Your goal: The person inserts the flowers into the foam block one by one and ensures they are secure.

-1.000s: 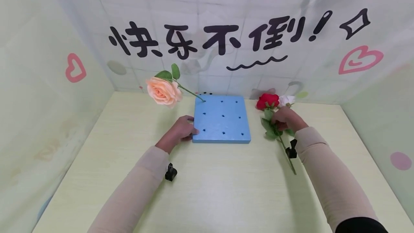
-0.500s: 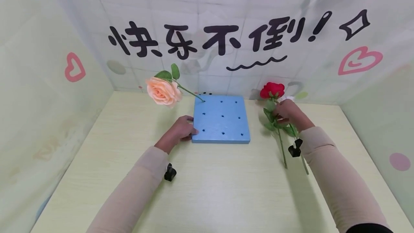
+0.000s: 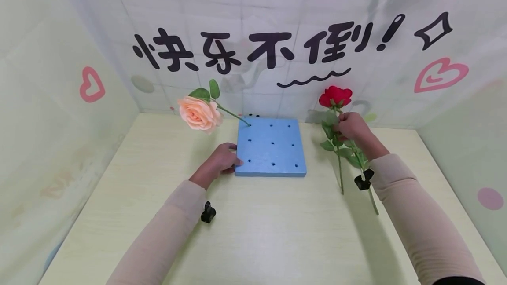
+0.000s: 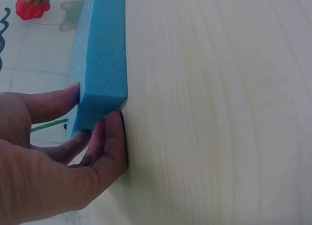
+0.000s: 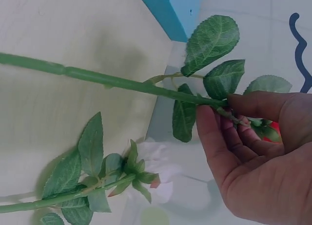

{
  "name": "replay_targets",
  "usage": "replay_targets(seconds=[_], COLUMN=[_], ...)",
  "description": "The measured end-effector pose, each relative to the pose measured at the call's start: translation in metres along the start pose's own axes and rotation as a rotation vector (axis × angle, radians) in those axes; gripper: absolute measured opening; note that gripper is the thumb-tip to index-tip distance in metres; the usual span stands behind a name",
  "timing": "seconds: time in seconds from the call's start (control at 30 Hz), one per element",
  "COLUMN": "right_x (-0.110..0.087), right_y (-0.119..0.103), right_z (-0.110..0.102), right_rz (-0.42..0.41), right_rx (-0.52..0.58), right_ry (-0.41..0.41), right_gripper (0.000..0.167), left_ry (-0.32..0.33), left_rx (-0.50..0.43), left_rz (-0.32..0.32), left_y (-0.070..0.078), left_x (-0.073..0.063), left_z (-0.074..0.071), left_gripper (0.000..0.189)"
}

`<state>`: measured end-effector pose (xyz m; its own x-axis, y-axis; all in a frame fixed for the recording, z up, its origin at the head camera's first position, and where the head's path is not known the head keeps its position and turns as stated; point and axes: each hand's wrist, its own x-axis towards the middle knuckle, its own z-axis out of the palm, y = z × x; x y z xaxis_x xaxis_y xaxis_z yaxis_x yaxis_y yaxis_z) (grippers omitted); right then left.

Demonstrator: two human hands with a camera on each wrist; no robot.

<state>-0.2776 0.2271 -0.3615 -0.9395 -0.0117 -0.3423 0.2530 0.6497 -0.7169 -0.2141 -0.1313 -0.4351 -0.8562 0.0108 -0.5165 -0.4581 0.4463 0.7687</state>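
Observation:
A blue foam board (image 3: 273,153) with rows of small holes lies on the table. At its left edge my left hand (image 3: 219,159) grips it, thumb on top and fingers against the side, as the left wrist view shows. A peach rose (image 3: 199,114) stands tilted to the left, its stem in the board's far left hole. To the right of the board, my right hand (image 3: 354,126) pinches the leafy stem of a red rose (image 3: 336,96), which is raised with its bloom up. Below that stem in the right wrist view lies a white rose (image 5: 153,169), its bloom mostly hidden in the head view.
The pale wooden table (image 3: 273,232) runs up to a white printed backdrop (image 3: 253,8) with black lettering behind the board. Fabric walls (image 3: 43,113) stand on both sides. The white rose's lower stem (image 3: 373,201) lies beneath the right wrist.
My right hand has lifted the red rose up and away from the white rose, and its stem has swung more upright. The left hand stays on the board.

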Motion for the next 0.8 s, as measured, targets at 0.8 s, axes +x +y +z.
replay_targets(seconds=[0.8], right_x=[-0.008], right_y=[-0.028], right_z=[0.003], right_rz=[-0.216], right_rx=[0.1], right_ry=[0.152], right_gripper=[0.035], left_ry=[0.003], left_rx=[-0.003], left_rz=[0.011], left_y=[-0.001], left_x=[0.0], left_z=[0.0], left_gripper=[0.058])
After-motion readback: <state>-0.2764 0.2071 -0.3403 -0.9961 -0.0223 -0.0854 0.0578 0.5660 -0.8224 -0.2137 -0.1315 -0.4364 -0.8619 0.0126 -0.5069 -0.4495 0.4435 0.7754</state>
